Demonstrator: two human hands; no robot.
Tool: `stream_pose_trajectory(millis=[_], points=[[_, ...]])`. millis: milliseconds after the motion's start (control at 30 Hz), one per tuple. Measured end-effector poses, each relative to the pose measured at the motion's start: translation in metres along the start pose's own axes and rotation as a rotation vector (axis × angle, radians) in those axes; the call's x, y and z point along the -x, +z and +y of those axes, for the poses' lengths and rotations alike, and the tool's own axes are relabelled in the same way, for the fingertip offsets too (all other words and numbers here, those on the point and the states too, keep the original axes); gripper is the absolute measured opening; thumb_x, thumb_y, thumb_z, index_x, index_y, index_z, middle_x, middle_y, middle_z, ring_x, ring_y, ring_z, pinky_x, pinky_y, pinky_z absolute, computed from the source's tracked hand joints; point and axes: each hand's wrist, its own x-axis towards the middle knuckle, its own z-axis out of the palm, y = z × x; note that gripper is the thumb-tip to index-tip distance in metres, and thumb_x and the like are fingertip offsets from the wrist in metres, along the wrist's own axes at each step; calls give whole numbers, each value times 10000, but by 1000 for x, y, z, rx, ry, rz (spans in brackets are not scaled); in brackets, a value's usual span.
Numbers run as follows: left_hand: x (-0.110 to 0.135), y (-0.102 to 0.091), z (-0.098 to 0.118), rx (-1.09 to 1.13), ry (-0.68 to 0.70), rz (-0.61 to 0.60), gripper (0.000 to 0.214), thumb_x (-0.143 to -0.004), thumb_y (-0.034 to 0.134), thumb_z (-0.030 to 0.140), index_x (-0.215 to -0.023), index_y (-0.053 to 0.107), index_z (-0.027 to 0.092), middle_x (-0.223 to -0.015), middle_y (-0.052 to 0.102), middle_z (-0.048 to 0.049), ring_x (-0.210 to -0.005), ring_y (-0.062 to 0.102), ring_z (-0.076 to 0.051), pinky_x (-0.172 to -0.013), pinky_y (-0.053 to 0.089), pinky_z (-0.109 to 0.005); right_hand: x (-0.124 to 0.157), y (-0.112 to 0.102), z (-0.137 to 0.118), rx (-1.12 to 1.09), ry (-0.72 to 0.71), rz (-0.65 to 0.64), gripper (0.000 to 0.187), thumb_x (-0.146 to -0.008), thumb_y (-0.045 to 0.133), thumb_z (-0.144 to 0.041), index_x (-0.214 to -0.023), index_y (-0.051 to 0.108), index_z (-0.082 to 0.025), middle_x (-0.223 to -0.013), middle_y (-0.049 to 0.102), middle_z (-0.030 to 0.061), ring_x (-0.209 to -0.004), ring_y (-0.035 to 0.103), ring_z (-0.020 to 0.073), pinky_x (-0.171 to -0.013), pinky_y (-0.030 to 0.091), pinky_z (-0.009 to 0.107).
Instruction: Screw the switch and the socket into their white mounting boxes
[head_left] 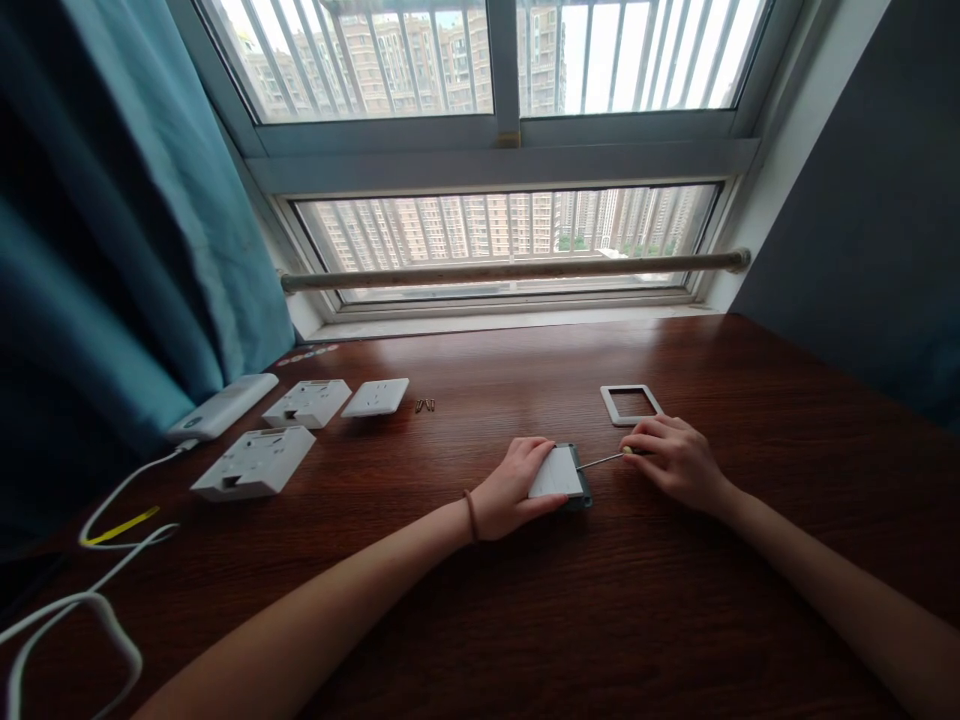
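My left hand (516, 488) grips a white wall socket panel (556, 474) with a dark grey-green backing, thumb along its near edge and fingers over its far edge. In my right hand (675, 460) is a screwdriver (602, 461), its handle mostly hidden by my closed fingers. The thin metal shaft points left, and its tip meets the right edge of the panel. Just beyond my right hand lies a white square frame (611, 405) with an open middle, close to my fingers.
To the left are two white mounting boxes (255, 465), a white socket plate (376, 397) and several small screws (425, 405). A white power strip (223, 408) with a cable (112, 500) lies by the blue curtain (210, 250). A rail (517, 271) crosses the window behind the table.
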Motion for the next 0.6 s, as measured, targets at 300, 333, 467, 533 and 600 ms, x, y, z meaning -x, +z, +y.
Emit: stream_pose_trajectory(millis=[300, 333, 467, 533, 600], points=[[3, 0, 3, 33, 9, 53, 614, -803, 530, 431, -1295, 351, 111, -1274, 384, -151, -1185, 335, -252, -1048, 287, -413, -1, 0, 3, -143, 46, -23, 186, -841, 509, -330, -840, 668, -233, -855, 662, 36, -795, 557, 178, -742, 418, 312], [3, 0, 3, 37, 13, 56, 612, -803, 532, 427, -1297, 350, 115, -1276, 384, -150, -1185, 335, -253, -1047, 287, -416, -1, 0, 3, -159, 50, -24, 184, -840, 510, -327, -837, 668, -233, -851, 662, 36, -792, 558, 177, -740, 422, 310], [4, -1, 3, 43, 37, 69, 601, -799, 541, 409, -1304, 349, 144, -1280, 386, -143, -1185, 336, -263, -1041, 290, -432, -2, -1, 2, -215, 66, -48, 183, -838, 511, -326, -820, 669, -235, -826, 660, 32, -794, 566, 177, -735, 431, 304], [5, -2, 4, 41, 52, 76, 605, -796, 546, 405, -1306, 348, 145, -1276, 389, -142, -1183, 336, -262, -1040, 292, -427, -2, -2, 2, -241, 76, -72, 191, -841, 505, -328, -818, 669, -233, -821, 658, 32, -800, 573, 177, -737, 432, 302], [6, -2, 5, 41, 64, 78, 606, -794, 548, 402, -1306, 349, 144, -1272, 392, -142, -1181, 336, -262, -1038, 294, -424, -2, -2, 4, -271, 81, -103, 206, -846, 493, -332, -822, 671, -233, -814, 655, 30, -791, 581, 174, -725, 435, 296]])
